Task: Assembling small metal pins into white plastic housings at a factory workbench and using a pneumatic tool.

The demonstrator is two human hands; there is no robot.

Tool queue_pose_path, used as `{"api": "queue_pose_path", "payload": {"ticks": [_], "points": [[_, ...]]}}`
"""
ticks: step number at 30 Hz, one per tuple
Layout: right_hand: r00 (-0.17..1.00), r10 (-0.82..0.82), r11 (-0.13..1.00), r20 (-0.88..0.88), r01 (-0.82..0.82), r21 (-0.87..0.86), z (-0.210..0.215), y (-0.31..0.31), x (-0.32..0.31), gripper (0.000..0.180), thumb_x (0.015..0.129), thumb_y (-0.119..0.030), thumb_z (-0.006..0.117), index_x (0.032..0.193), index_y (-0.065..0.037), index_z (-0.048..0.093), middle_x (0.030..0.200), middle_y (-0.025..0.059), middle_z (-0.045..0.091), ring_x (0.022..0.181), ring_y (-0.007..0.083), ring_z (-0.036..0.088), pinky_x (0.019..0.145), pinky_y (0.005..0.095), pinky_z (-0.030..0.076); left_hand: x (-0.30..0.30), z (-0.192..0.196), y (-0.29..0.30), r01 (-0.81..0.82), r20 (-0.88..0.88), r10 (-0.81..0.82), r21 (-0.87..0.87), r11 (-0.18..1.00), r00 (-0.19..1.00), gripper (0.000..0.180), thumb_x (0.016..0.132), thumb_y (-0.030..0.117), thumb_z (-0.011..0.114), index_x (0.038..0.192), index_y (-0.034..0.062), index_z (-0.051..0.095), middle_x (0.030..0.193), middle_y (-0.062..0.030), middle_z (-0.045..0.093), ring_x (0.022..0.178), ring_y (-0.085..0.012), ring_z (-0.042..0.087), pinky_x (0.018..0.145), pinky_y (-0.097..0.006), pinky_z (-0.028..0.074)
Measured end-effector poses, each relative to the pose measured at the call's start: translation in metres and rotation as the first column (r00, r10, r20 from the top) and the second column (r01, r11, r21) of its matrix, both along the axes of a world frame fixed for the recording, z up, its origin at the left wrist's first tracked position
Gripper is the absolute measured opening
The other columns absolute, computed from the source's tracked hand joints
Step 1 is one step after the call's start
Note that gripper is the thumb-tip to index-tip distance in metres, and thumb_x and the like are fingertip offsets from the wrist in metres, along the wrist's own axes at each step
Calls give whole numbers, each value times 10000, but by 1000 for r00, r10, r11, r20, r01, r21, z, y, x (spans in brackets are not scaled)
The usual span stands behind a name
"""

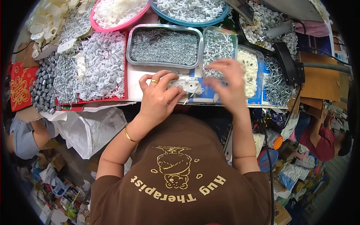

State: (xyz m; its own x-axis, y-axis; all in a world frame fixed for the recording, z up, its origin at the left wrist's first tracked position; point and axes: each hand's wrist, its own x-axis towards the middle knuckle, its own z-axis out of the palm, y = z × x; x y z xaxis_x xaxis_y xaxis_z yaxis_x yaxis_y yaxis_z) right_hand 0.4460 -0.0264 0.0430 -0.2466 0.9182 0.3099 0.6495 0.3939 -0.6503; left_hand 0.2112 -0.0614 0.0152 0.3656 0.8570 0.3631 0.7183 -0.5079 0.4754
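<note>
My left hand (160,96), with a ring and a gold bracelet, presses a small white plastic housing (192,84) flat at the table's front edge. Its thumb and fingers close on the left end of the housing, which has small holes and a round socket. A thin metal pin (187,99) slants out by its lower side. Smeared by motion, my right hand (231,84) hovers to the right of the housing, its fingertips over the near end of a clear tray of metal pins (217,44). Whether it holds anything is too blurred to see.
Beyond my hands stands a steel tray (129,56) of small screws. Red-edged boxes (125,75) hold white-headed parts at left. A blue container (260,75) has cream pieces; loose metal pins (278,82) lie beside a black device (287,65). Other people sit at both sides.
</note>
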Motion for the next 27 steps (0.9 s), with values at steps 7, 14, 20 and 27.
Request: {"api": "queue_pose_path", "payload": {"ticks": [7, 14, 20, 27], "points": [[908, -239, 969, 343, 204, 136, -35, 22, 29, 176, 803, -211, 810, 903, -80, 748, 865, 71, 644, 867, 278, 569, 815, 393, 436, 2, -1, -1, 22, 22, -21, -25, 999, 1000, 145, 813, 204, 788, 927, 152, 715, 1162, -27, 668, 1169, -241, 591, 996, -452, 285], [941, -261, 960, 213, 276, -39, -25, 19, 28, 105, 860, -122, 758, 907, -34, 724, 868, 73, 706, 832, 225, 618, 773, 345, 488, -56, 26, 20, -257, -80, 270, 136, 957, 960, 102, 857, 101, 674, 937, 160, 699, 1153, -22, 661, 1087, -245, 620, 1010, -472, 273], [912, -381, 893, -152, 320, -315, -11, 15, 10, 115, 916, -84, 723, 966, 13, 685, 853, 64, 709, 794, 146, 645, 738, 278, 493, -160, 4, 78, -536, -373, 549, 148, 831, 748, 123, 850, 274, 758, 855, 151, 756, 943, -15, 687, 970, -218, 613, 935, -457, 292], [990, 126, 987, -56, -131, -98, 4, -9, -27, 108, 870, 41, 696, 973, 16, 678, 925, 100, 678, 850, 208, 661, 751, 327, 518, -158, -7, 84, -542, -339, 573, 191, 818, 746, 171, 828, 293, 756, 800, 127, 728, 898, -14, 712, 938, -226, 625, 938, -453, 290]]}}
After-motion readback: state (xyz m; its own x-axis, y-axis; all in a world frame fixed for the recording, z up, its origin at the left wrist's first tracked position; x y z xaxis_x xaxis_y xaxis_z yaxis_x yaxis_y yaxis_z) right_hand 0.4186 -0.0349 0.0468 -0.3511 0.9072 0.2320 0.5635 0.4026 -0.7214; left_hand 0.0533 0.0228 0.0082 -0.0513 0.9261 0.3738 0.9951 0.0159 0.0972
